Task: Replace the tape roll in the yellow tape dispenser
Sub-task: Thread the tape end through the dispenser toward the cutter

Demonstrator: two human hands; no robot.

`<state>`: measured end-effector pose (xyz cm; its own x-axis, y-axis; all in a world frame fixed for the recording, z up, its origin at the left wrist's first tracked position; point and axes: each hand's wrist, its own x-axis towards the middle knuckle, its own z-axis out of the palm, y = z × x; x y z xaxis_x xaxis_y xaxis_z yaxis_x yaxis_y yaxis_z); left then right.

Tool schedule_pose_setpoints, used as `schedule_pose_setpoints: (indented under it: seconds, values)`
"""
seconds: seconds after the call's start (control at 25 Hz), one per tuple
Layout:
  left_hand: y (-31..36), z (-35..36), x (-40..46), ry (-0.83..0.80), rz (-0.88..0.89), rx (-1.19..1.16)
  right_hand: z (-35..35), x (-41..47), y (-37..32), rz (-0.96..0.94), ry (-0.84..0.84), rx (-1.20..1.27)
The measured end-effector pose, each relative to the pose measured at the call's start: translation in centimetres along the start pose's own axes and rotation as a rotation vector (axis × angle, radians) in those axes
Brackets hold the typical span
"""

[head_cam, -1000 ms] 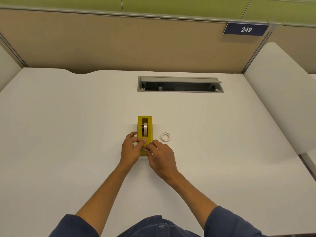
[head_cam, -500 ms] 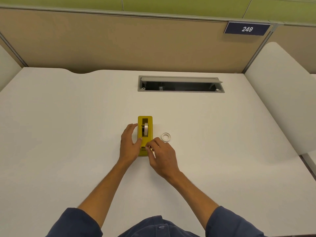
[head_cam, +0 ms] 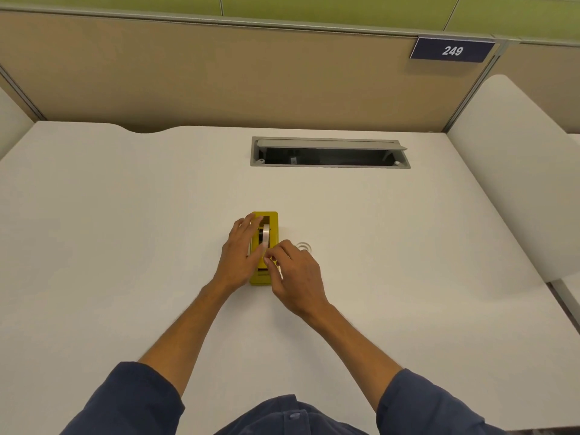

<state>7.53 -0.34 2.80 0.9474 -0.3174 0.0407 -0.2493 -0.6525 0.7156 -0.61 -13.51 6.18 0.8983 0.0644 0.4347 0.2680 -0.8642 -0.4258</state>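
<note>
White desk [head_cam: 125,246] and a tan partition fill my view, with the yellow tape dispenser [head_cam: 272,221] lying near the middle of the desktop. A tape roll [head_cam: 266,233] sits upright in its well, so I judge the swap mostly done; what looks left is drawing the free end down to the cutter at the near end. A white ring [head_cam: 303,247], probably the spent core, lies flat on the desk just right of the dispenser. My left hand [head_cam: 240,249] lies open along the dispenser's left side, fingers spread and steadying it. My right hand [head_cam: 293,274] is curled over the near end, thumb and forefinger pinched together, seemingly on the tape's end, though I cannot tell for sure. Both forearms reach in from dark blue sleeves [head_cam: 125,400].
</note>
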Motion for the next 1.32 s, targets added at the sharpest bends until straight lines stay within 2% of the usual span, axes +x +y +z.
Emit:
schedule_pose_setpoints:
  seconds: [0.32, 0.48, 0.88, 1.32]
  values:
    - [0.2, -0.7, 0.9, -0.031, 0.017, -0.005, -0.6, 1.5, 0.4, -0.003, 0.0, -0.017]
    - [0.7, -0.9, 0.8, 0.012, -0.074, -0.052, -1.0, 3.6, 0.8, -0.022, -0.023, -0.06]
    - [1.4, -1.2, 0.7, 0.031, -0.099, -0.116, -2.1, 8.5, 1.5, 0.113, -0.271, -0.073]
    - [1.6, -1.8, 1.2, 0.027, -0.12, -0.185, -1.9, 9.0, 1.8, 0.128, -0.324, -0.093]
